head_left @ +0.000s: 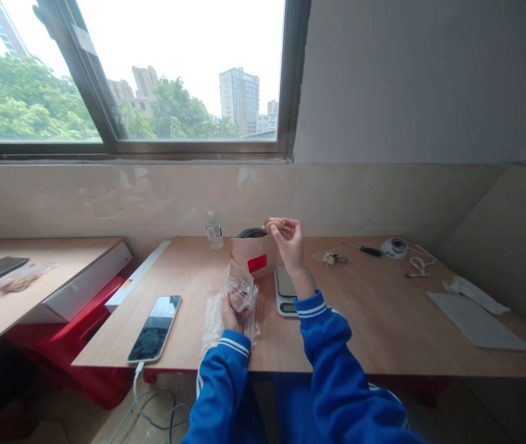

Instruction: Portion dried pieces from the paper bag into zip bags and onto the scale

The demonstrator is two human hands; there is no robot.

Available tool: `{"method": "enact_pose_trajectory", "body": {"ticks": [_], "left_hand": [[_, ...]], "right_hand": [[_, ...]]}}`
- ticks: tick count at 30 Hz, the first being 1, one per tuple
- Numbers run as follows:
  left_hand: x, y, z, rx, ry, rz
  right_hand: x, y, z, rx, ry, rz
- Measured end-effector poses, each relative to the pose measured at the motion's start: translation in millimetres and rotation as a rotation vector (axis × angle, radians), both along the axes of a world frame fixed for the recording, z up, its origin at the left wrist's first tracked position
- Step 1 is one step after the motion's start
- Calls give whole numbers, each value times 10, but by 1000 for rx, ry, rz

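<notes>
My right hand (289,242) is raised beside the open top of a brown stand-up pouch (240,251) with a red label. Between its fingertips is a small tan-brown piece (274,224), which looks like dried food; its exact kind is unclear. Lower down, my left hand (232,316) grips a clear plastic bag (239,287) in front of the pouch. What the bag contains is mostly hidden. More clear plastic (213,320) lies under and beside that hand. A kitchen scale (285,283) sits below my right forearm, partly covered by it.
A phone (155,328) with a cable lies at left, and a water bottle (214,231) stands behind. To the right are a small bag of pale pieces (334,258), a screwdriver (370,250), a dome camera (394,248) and a white sheet (478,320). Red stools (73,345) stand below.
</notes>
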State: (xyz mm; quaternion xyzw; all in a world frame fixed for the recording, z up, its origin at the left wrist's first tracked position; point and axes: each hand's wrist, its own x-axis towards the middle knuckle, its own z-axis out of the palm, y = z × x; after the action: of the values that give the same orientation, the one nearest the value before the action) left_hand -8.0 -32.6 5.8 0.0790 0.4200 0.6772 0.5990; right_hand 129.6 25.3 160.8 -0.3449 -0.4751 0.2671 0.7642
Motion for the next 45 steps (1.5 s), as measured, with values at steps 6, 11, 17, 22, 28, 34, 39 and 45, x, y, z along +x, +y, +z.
{"method": "enact_pose_trajectory", "body": {"ticks": [6,11,17,22,28,34,39,45], "left_hand": [[-3,-13,16,-3,59,2],[-4,-4,2,-16,76,8],[4,-3,4,-9,59,3],[6,-9,-9,-16,66,13],[16,13,-59,42,92,3],[-16,70,-198,121,174,-9],[-17,74,-202,209,206,10],[-5,30,-139,187,186,-22]], "right_hand": [[-103,379,45,63,-373,-37],[-153,349,-137,23,-598,-41],[-133,266,-147,64,-770,-52],[-168,154,-148,76,-827,-216],[-252,-263,-219,-1,-646,89],[-260,-441,-583,-135,-992,578],[-268,-393,-765,-135,-1040,620],[-254,-389,-770,-186,-945,639]]}}
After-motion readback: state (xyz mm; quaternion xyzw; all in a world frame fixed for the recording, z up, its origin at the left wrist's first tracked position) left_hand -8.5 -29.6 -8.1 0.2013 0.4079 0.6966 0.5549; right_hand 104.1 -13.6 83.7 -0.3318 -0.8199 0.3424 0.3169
